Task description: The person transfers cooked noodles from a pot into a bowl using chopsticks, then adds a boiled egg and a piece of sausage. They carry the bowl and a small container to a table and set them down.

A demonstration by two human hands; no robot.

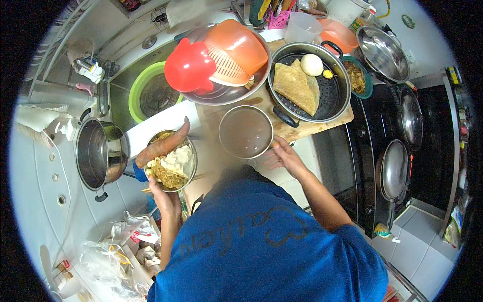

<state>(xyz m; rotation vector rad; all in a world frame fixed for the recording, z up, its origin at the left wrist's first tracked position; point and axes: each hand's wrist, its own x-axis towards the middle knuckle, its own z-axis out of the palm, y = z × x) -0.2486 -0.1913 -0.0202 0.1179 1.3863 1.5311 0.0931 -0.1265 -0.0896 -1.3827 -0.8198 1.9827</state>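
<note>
My left hand [164,198] grips a metal bowl [195,160] from below. Noodles [166,177] fill it, topped by a torn white piece of food [177,161] that looks like steamed bun. A long roasted-looking sweet potato [164,145] lies across its rim. Chopstick ends [146,190] poke out beside the left fingers. In my right hand [288,156] is a second round bowl [246,130], full of cloudy brown liquid, with the thumb at its rim and the other fingers partly hidden. Both bowls are held in front of my body.
On a wooden board [324,128] sits a black-handled steamer pan [332,104] with folded flatbread [294,87] and a white bun [311,65]. Left of it, a large metal basin [226,99] holds colanders. A green basin [133,100] stands in the sink; a steel pot [100,151] is at left.
</note>
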